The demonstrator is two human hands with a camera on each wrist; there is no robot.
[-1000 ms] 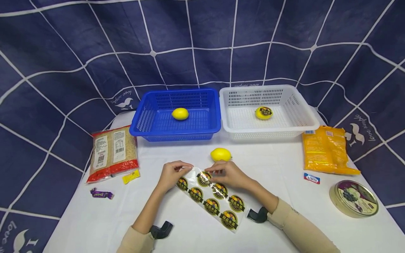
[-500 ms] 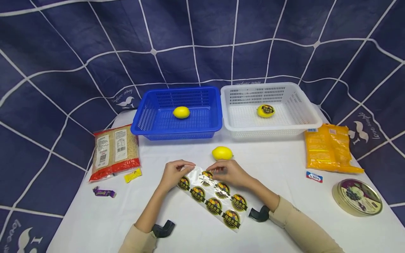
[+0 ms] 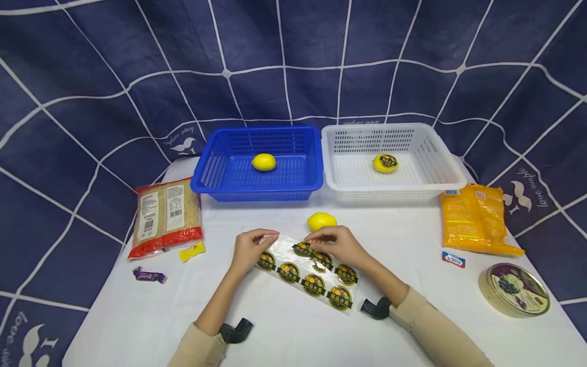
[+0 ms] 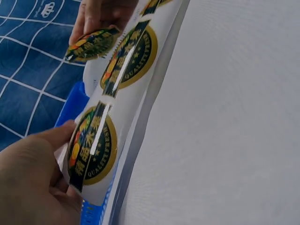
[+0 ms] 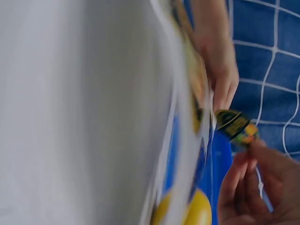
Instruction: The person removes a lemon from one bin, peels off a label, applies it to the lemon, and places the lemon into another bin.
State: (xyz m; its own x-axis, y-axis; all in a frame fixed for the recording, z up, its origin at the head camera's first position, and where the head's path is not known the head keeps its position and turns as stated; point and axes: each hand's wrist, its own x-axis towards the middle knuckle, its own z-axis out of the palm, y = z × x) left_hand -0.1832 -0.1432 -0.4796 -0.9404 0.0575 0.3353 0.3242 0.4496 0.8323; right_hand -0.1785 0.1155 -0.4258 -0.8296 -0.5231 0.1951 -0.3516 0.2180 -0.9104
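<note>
My left hand (image 3: 249,251) pinches the upper left corner of a glossy sheet (image 3: 285,248) of round black-and-gold fruit stickers. Between the thumb and fingers of my right hand (image 3: 340,246) is one sticker (image 5: 236,125), which stands up off the sheet, curling, in the left wrist view. Just beyond the right hand a plain lemon (image 3: 321,220) lies on the white cloth. Another plain lemon (image 3: 264,162) lies in the blue basket (image 3: 257,191). Inside the white basket (image 3: 399,187) is a lemon (image 3: 381,164) bearing one such sticker.
At the left lie a red-ended bag of grain (image 3: 160,216), a yellow sweet (image 3: 192,252) and a purple-wrapped sweet (image 3: 149,275). An orange bag (image 3: 472,219), a small blue-and-red packet (image 3: 453,259) and a round tin (image 3: 513,289) are at the right.
The sticker in my right fingers has come up from the sheet's top edge. The sheet's lower end has risen and tilted. Both hands stay close to where they were.
</note>
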